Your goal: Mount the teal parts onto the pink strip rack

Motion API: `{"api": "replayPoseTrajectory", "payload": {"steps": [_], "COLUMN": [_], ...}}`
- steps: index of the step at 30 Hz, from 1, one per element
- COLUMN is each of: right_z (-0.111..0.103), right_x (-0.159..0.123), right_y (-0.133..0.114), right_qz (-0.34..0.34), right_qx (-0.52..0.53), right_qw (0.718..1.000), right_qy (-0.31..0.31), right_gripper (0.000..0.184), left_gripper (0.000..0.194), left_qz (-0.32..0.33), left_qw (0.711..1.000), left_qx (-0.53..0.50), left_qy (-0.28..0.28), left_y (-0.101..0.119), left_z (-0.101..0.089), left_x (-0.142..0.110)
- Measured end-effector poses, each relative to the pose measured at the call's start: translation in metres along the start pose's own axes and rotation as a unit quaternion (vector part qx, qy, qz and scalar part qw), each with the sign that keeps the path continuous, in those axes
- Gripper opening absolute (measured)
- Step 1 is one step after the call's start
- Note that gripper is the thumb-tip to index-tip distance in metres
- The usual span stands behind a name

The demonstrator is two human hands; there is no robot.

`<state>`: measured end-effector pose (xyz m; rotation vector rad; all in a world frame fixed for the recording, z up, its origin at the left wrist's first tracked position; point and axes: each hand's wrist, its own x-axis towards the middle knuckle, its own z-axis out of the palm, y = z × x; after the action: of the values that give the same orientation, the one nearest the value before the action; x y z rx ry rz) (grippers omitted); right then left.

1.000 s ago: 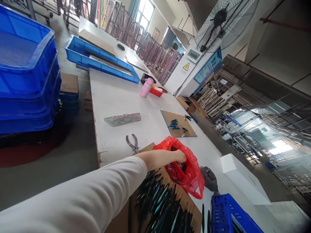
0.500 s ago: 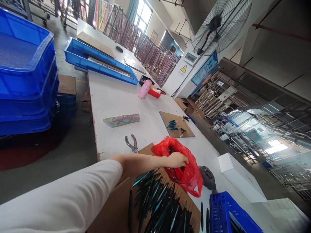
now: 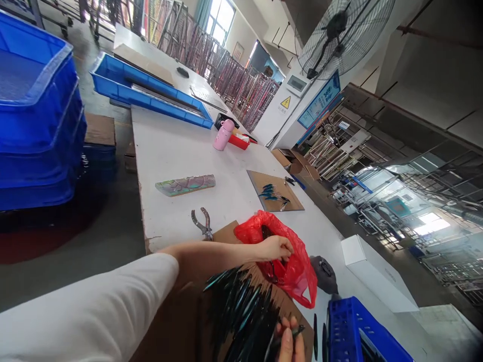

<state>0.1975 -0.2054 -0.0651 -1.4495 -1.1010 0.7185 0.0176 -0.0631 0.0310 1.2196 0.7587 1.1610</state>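
Item one, nearest me: the right hand (image 3: 289, 341), thumb and forefinger pinched narrow on one slender dark piece (image 3: 295, 330) at the lower edge of my view. I judge it light, stiff and probably brittle, and glossy enough to slip, so I would take it by its edges at mid-length, not at a thin tip. Item two: a fanned bank of like pieces (image 3: 237, 311) with a teal sheen, material unconfirmed, possibly glass, lying on a brown cardboard sheet (image 3: 169, 329). Item three: the left hand (image 3: 276, 249), at the mouth of a red plastic bag (image 3: 298, 281); its fingers are hidden, so I cannot tell whether they hold anything. Adjacent: a blue plastic crate (image 3: 350, 327), a grey lump (image 3: 323, 274) and a pair of pliers (image 3: 202, 224). Farther along the white table (image 3: 169, 151): a patterned strip (image 3: 184, 185), a cardboard square (image 3: 256, 181) bearing small teal pieces, a white box (image 3: 377, 274), a pink flask (image 3: 223, 134) and a blue tray (image 3: 151, 98). Beyond: stacked blue crates (image 3: 37, 115) and a wall fan (image 3: 339, 40).
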Motion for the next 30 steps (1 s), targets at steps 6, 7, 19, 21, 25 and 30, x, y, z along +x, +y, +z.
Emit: {"api": "replayPoseTrajectory", "payload": {"steps": [6,7,19,21,25,30], "right_z": [0.013,0.016,0.017,0.018,0.017,0.016], "right_x": [-0.024,-0.027,-0.034,-0.034,-0.034,-0.035], "right_y": [-0.047,-0.055,-0.060,-0.060,-0.057,-0.052], "right_qz": [0.018,0.012,0.022,0.023,0.030,0.024], "right_qx": [0.075,0.071,0.036,0.026,-0.006,-0.051], "right_qw": [0.996,0.997,0.998,0.998,0.998,0.997], "right_qy": [0.037,0.034,0.050,0.050,0.052,0.049], "right_gripper": [0.044,0.046,0.050,0.051,0.052,0.053], "left_gripper": [0.033,0.033,0.023,0.024,0.023,0.016], "left_qz": [-0.035,-0.034,-0.032,-0.027,-0.022,-0.025], "left_qw": [0.977,0.976,0.976,0.978,0.981,0.981], "left_qx": [-0.172,-0.171,-0.108,-0.114,-0.112,-0.079], "left_qy": [-0.120,-0.126,-0.185,-0.175,-0.159,-0.177], "left_y": [0.022,0.026,0.025,0.026,0.028,0.028], "left_z": [0.038,0.042,0.050,0.049,0.048,0.045], "left_x": [-0.058,-0.063,-0.081,-0.082,-0.084,-0.083]}}
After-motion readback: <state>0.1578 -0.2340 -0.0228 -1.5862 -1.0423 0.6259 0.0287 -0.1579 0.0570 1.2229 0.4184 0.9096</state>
